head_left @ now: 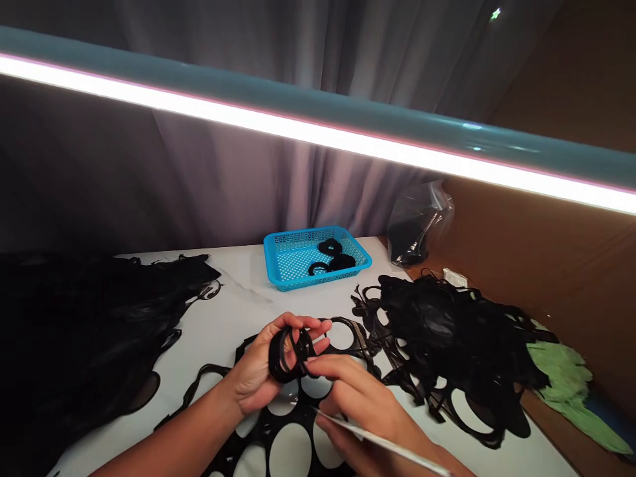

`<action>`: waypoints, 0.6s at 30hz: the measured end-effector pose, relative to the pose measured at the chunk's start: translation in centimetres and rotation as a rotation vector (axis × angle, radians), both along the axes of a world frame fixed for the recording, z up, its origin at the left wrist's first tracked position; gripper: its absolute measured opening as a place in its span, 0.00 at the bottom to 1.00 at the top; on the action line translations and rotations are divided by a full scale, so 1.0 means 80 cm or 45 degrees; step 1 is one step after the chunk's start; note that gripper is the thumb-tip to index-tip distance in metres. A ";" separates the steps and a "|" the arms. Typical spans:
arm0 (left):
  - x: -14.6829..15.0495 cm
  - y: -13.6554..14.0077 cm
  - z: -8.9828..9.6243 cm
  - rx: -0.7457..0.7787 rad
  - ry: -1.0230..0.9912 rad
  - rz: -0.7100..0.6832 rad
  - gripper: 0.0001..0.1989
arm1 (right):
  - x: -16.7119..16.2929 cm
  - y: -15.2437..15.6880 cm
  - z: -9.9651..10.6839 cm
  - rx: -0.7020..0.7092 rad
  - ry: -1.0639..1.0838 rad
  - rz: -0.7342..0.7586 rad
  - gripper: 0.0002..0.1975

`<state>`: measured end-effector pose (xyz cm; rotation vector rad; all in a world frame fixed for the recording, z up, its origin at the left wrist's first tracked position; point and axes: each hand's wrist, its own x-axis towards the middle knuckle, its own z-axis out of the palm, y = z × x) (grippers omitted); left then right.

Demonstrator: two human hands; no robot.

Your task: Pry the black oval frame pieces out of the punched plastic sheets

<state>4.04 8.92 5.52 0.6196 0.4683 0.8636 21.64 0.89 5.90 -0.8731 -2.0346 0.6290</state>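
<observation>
My left hand [261, 368] is curled around a bundle of black rings [284, 354], which look like soft flat loops stacked together. Thumb and index finger of my right hand [360, 397] touch the near right side of that bundle. Tucked in the lower fingers of the same hand is a slim, pale, pointed tool [382, 442]; its exact kind is not clear. Below both hands lies a black sheet with large round holes [265, 442], flat on the white table [243, 285].
A blue plastic basket [278, 281] at the back holds several black rings [342, 262]. Black cut scraps [442, 331] heap on the right, a larger dark pile [89, 331] on the left. A clear bag [420, 222], green cloth [561, 374] and overhead lamp tube [318, 136] are also around.
</observation>
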 end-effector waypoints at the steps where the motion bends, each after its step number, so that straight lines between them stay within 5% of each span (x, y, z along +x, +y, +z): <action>1: -0.003 0.000 0.000 0.010 -0.044 -0.008 0.06 | 0.002 -0.001 0.002 -0.023 0.028 -0.051 0.04; 4: -0.010 -0.002 0.000 0.037 -0.120 -0.093 0.16 | 0.007 -0.003 0.010 -0.105 0.175 -0.201 0.03; 11: -0.008 -0.004 -0.006 0.013 -0.094 -0.126 0.12 | 0.003 -0.002 0.012 -0.235 0.197 0.027 0.05; 18: -0.011 -0.002 -0.007 -0.027 -0.141 -0.137 0.15 | 0.003 -0.007 0.013 -0.191 0.258 -0.079 0.04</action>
